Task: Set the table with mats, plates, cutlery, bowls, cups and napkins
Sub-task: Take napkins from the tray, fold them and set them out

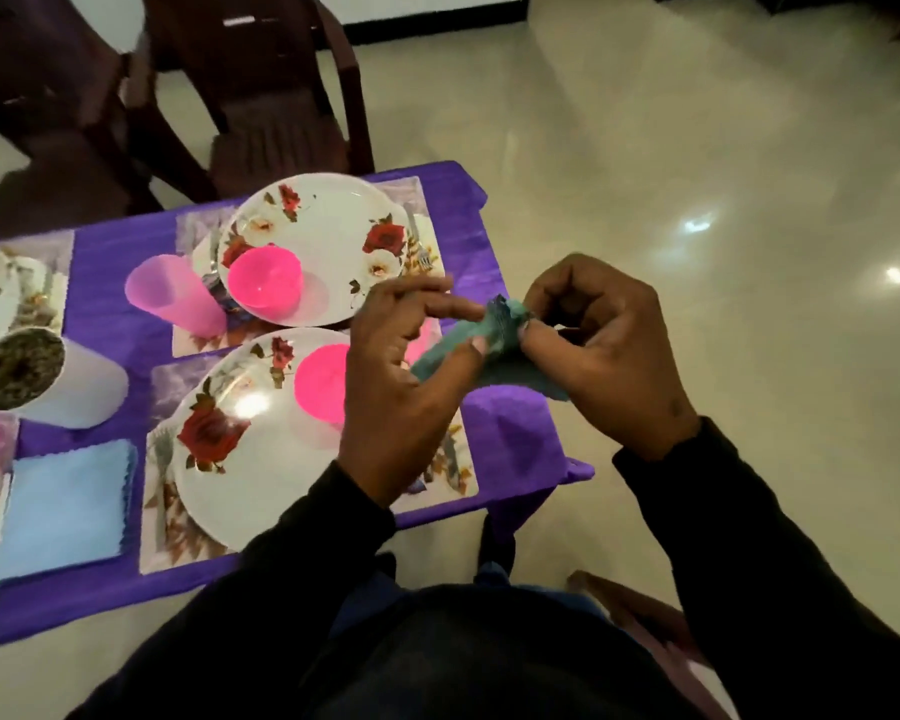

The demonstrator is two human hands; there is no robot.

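Teal cloth, a napkin (481,337), is pinched between both hands above the table's right edge, its bunched end up at about two o'clock and its long axis slanting down toward eight o'clock. At that upper end the right hand (601,348) holds it, fingers curled tight over the crumpled tip, knuckles up, wrist running back toward five o'clock into a black sleeve (749,537). Lower along the cloth, the left hand (398,381) grips with thumb against the fabric and forefinger stretched along it toward three o'clock, its back facing the camera and its forearm dropping to seven o'clock. Beneath the left hand lies a near plate (240,459) with red roses on a printed mat (178,553), carrying a pink bowl (320,381) partly hidden by the hand. At eleven o'clock from the grip a far plate (344,236) bears a second pink bowl (265,280), with a pale pink cup (172,296) beside it. A light blue napkin (66,506) lies flat at eight o'clock on the purple tablecloth (110,288).
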